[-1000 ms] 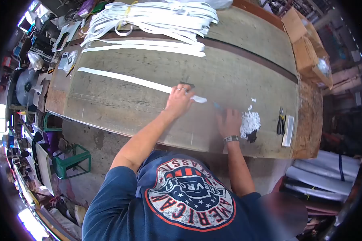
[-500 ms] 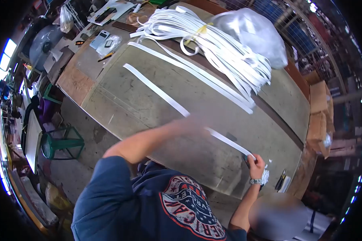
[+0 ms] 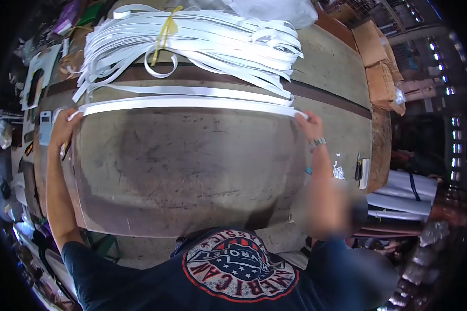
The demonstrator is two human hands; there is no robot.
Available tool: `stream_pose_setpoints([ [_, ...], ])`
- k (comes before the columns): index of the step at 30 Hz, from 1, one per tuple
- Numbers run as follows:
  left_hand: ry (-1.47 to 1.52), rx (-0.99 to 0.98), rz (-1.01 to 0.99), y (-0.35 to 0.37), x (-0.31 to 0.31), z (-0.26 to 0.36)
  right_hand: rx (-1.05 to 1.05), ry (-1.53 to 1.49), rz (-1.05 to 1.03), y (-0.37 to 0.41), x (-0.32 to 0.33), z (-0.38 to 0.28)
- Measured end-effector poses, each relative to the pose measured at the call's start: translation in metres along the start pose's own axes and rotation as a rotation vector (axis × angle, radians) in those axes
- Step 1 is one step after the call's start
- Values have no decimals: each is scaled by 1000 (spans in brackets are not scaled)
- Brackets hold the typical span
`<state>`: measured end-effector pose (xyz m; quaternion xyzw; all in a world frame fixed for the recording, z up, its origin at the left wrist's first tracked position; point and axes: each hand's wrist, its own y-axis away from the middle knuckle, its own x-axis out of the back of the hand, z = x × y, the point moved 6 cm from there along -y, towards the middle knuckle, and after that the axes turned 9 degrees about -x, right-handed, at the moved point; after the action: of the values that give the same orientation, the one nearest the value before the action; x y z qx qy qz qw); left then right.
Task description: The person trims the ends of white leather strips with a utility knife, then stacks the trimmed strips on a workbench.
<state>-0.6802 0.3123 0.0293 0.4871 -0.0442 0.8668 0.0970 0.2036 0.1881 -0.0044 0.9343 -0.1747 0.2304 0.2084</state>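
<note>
A white strip (image 3: 187,103) is being held lengthwise at the tabletop (image 3: 192,160), just beside the bundle (image 3: 218,46), its ends being pinched in the closed fingers of the left hand (image 3: 64,126) and right hand (image 3: 311,126).

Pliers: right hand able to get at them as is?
Probably yes: the pliers lie uncovered on the table, same side as the right hand. That hand grips the white strip's end, though, so likely must let go first.
</note>
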Motion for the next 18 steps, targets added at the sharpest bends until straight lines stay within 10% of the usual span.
stream_pose_setpoints([
  [6, 2, 91, 193, -10, -39, -42, -141, 0, 14, -45, -33, 13],
  [10, -39, 26, 664, 13, -62, -31, -71, 42, 174, -41, -27, 24],
  [18, -89, 171, 690, 19, -52, 6, 96, -21, 219, -58, -16, 72],
])
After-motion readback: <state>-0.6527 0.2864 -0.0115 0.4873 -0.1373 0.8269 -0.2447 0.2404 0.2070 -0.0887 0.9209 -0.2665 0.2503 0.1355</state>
